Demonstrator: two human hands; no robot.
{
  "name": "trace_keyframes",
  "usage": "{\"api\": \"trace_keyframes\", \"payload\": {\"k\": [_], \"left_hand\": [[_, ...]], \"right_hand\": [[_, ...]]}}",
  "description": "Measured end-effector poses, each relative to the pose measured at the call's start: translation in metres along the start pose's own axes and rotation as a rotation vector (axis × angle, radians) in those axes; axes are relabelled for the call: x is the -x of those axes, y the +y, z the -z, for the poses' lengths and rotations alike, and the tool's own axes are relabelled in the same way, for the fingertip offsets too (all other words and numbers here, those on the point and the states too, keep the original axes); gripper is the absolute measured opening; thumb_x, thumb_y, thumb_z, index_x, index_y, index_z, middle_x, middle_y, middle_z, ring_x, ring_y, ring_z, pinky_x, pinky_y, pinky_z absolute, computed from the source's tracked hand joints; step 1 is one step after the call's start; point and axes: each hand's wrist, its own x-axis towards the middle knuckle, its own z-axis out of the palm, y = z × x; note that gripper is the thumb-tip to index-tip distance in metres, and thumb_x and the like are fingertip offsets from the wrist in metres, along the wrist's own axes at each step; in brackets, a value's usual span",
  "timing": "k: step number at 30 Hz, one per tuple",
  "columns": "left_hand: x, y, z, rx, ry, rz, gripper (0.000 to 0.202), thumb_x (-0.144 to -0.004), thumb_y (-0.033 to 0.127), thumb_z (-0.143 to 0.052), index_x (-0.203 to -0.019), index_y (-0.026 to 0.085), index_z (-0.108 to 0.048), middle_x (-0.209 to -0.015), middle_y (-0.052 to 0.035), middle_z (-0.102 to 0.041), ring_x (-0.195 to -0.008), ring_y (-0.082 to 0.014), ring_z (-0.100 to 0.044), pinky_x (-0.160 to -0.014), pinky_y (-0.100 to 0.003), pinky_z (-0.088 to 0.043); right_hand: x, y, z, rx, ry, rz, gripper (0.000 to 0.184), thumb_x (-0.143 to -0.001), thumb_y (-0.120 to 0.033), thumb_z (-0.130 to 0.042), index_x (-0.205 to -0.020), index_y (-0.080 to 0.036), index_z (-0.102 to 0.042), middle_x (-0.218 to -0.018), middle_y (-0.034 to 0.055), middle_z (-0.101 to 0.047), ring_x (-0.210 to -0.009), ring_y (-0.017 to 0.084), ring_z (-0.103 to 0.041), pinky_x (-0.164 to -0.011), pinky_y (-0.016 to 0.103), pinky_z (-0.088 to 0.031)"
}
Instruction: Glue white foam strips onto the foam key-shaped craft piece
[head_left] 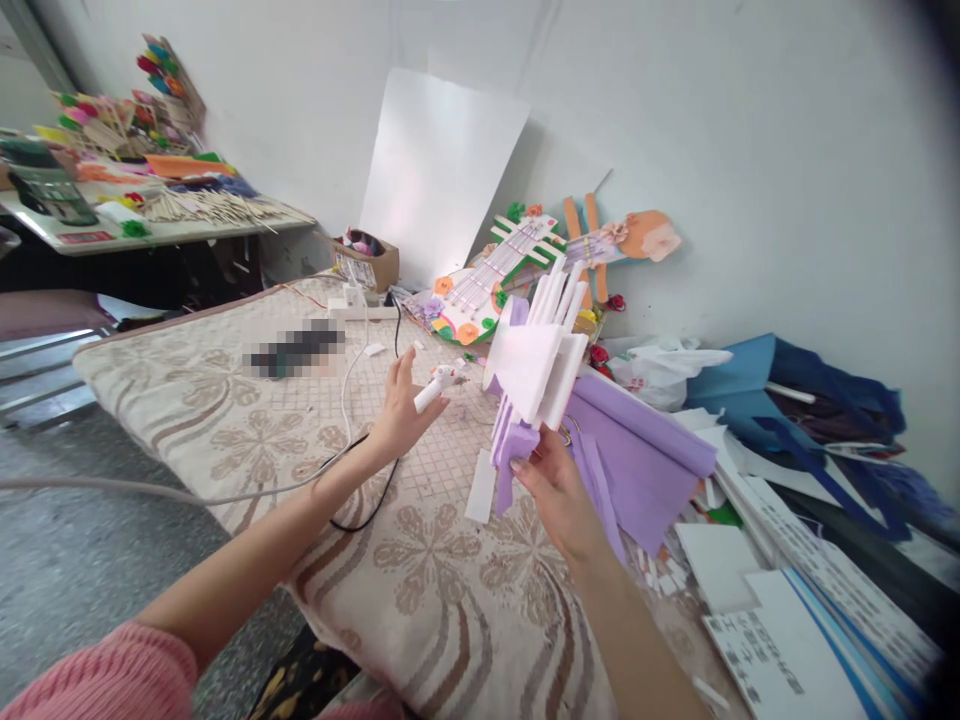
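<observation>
My left hand is closed around a small white glue gun whose nozzle points right, with its cord trailing down to the left. My right hand grips a white and purple foam craft piece from below, holding it upright just right of the gun's tip. White foam strips stick up from the piece's top. Both hands hover over a beige patterned mat.
Purple foam sheets lie to the right, beside white boards and blue bags. Foam guitar crafts and a white board lean on the wall. A cardboard box and power strip sit farther back. A cluttered table stands left.
</observation>
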Motion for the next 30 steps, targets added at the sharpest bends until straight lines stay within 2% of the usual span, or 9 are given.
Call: {"api": "trace_keyframes", "payload": {"k": [3,7,10,13,18,22,26,28,30], "left_hand": [[0.017,0.021,0.022,0.014,-0.016,-0.107,0.016,-0.098,0.031,-0.052,-0.106,0.017,-0.055,-0.14,-0.0162,-0.051,-0.133,-0.0266,-0.052,-0.11,-0.048,-0.043],[0.039,0.043,0.058,0.106,-0.172,-0.168,0.017,-0.101,0.024,-0.046,-0.089,0.018,-0.057,-0.119,-0.011,-0.066,-0.116,-0.0202,-0.063,-0.099,-0.037,-0.05],[0.055,0.046,0.085,0.165,-0.488,-0.107,0.018,-0.101,0.029,-0.048,-0.108,0.019,-0.062,-0.11,-0.0087,-0.07,-0.101,-0.0177,-0.068,-0.087,-0.031,-0.053],[0.068,0.037,0.104,0.234,-0.767,0.01,0.02,-0.1,0.032,-0.051,-0.105,0.019,-0.065,-0.098,-0.0051,-0.072,-0.086,-0.0145,-0.067,-0.078,-0.026,-0.053],[0.071,0.026,0.111,0.202,-0.69,0.086,0.026,-0.1,0.035,-0.048,-0.093,0.018,-0.067,-0.091,-0.0046,-0.07,-0.083,-0.0151,-0.065,-0.075,-0.026,-0.05],[0.056,0.047,0.097,0.27,-0.619,0.043,0.022,-0.097,0.036,-0.057,-0.11,0.02,-0.064,-0.102,-0.0044,-0.07,-0.09,-0.0152,-0.065,-0.082,-0.027,-0.051],[0.041,0.066,0.088,0.277,-0.528,0.014,0.021,-0.097,0.032,-0.054,-0.109,0.019,-0.063,-0.102,-0.005,-0.069,-0.087,-0.014,-0.064,-0.08,-0.026,-0.05],[0.04,0.066,0.093,0.22,-0.633,0.031,0.021,-0.096,0.033,-0.053,-0.106,0.018,-0.064,-0.095,-0.0043,-0.069,-0.08,-0.0133,-0.062,-0.073,-0.025,-0.048],[0.045,0.058,0.106,0.173,-0.891,0.03,0.022,-0.095,0.035,-0.054,-0.099,0.018,-0.067,-0.086,-0.003,-0.069,-0.072,-0.0129,-0.059,-0.066,-0.023,-0.044]], "right_hand": [[0.0,0.0,0.0,-0.014,0.0,-0.002,0.05,-0.081,-0.041,-0.076,-0.126,-0.033,-0.056,-0.117,0.0039,-0.065,-0.109,0.024,-0.061,-0.089,0.038,-0.053],[0.0,0.0,-0.001,-0.026,-0.008,-0.008,0.049,-0.081,-0.04,-0.076,-0.125,-0.033,-0.057,-0.115,0.0037,-0.066,-0.107,0.023,-0.062,-0.09,0.038,-0.053],[0.002,-0.002,-0.002,-0.031,-0.002,-0.009,0.049,-0.082,-0.039,-0.075,-0.127,-0.032,-0.056,-0.115,0.0036,-0.067,-0.106,0.022,-0.062,-0.094,0.037,-0.052],[0.003,-0.003,-0.004,-0.05,-0.001,-0.012,0.048,-0.083,-0.038,-0.075,-0.126,-0.032,-0.056,-0.113,0.003,-0.067,-0.106,0.021,-0.062,-0.094,0.036,-0.051],[0.002,-0.002,-0.005,-0.058,-0.011,-0.003,0.043,-0.083,-0.036,-0.075,-0.123,-0.033,-0.059,-0.111,0.0011,-0.068,-0.104,0.019,-0.062,-0.093,0.033,-0.05],[0.001,-0.001,-0.006,-0.056,-0.009,0.0,0.044,-0.082,-0.037,-0.076,-0.122,-0.033,-0.059,-0.111,0.0016,-0.069,-0.103,0.02,-0.063,-0.093,0.033,-0.05],[0.002,-0.002,-0.005,-0.063,-0.009,0.003,0.044,-0.083,-0.037,-0.075,-0.123,-0.032,-0.058,-0.116,0.0026,-0.069,-0.108,0.021,-0.063,-0.095,0.034,-0.05],[0.002,-0.003,-0.003,-0.061,-0.013,0.008,0.044,-0.084,-0.036,-0.074,-0.124,-0.032,-0.057,-0.116,0.0025,-0.068,-0.108,0.021,-0.063,-0.095,0.034,-0.05],[0.002,-0.003,-0.002,-0.056,-0.017,0.008,0.044,-0.084,-0.036,-0.074,-0.125,-0.033,-0.057,-0.115,0.0022,-0.068,-0.106,0.02,-0.063,-0.094,0.034,-0.05]]}}
